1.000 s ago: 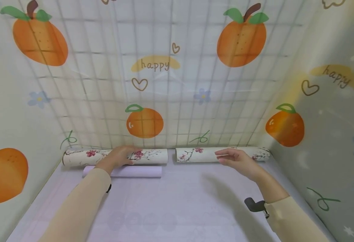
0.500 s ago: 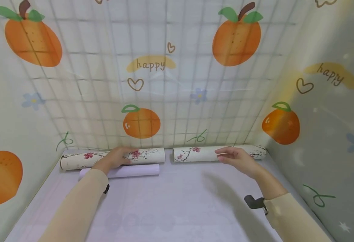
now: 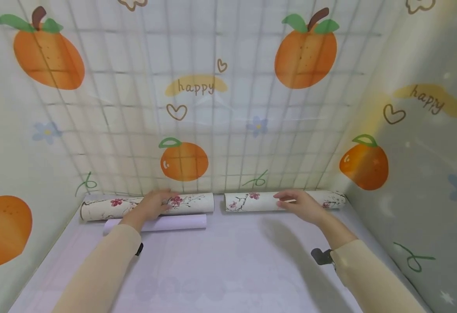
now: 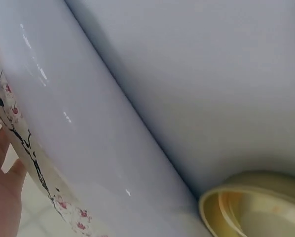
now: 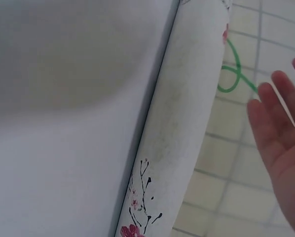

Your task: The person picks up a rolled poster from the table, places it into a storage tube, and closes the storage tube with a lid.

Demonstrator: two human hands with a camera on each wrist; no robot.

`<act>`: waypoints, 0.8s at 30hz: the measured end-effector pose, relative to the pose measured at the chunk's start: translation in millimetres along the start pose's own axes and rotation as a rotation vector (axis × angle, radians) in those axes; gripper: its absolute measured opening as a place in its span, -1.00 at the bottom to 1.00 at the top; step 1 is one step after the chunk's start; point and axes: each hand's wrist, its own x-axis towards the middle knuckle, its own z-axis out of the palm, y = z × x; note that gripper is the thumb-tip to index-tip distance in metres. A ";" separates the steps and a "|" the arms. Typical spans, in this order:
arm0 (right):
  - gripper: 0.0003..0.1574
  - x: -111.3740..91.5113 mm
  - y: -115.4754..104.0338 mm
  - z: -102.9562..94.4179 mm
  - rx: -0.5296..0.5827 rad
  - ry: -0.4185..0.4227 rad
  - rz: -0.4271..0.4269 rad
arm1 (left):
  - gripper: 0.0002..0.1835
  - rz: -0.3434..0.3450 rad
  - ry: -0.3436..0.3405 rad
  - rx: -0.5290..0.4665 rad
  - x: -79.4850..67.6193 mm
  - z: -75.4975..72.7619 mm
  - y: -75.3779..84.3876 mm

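Two white rolls printed with plum blossom branches lie end to end along the back of the surface. Over the left floral roll (image 3: 197, 202) lies my left hand (image 3: 150, 206), its fingers across the top. A thinner lilac roll (image 3: 175, 222) lies in front of that roll, partly behind my left forearm. In the left wrist view my left hand (image 4: 4, 197) shows only partly beyond the floral roll (image 4: 34, 165). My right hand (image 3: 303, 206) hovers by the right floral roll (image 3: 259, 202). Its fingers (image 5: 266, 118) are extended, holding nothing, in the right wrist view.
A gold-coloured round rim (image 4: 256, 207) of unclear kind sits by the lilac roll in the left wrist view. Behind the rolls stands a sheet printed with oranges (image 3: 183, 161) over a wire grid. A similar printed side wall (image 3: 420, 195) rises at the right.
The left end of the left floral roll has shifted slightly toward me, and the lilac roll has tilted with it. My right hand has moved a little to the left.
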 end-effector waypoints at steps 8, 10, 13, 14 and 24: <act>-0.53 19.1 12.4 4.2 -0.101 0.087 0.034 | -0.46 0.045 0.076 -0.046 -13.6 -2.7 3.2; -0.52 21.7 15.9 7.0 -0.138 0.103 0.038 | -0.47 0.080 0.097 -0.059 -18.9 -2.7 5.6; -0.52 23.7 20.2 9.0 -0.162 0.111 0.056 | -0.48 0.115 0.128 -0.069 -28.4 -1.7 8.9; -0.52 24.5 21.5 9.1 -0.165 0.114 0.068 | -0.49 0.111 0.138 -0.073 -31.8 -1.0 9.1; -0.55 34.4 38.1 18.0 -0.116 0.150 0.034 | -0.49 0.080 0.207 -0.080 -62.0 -0.8 4.5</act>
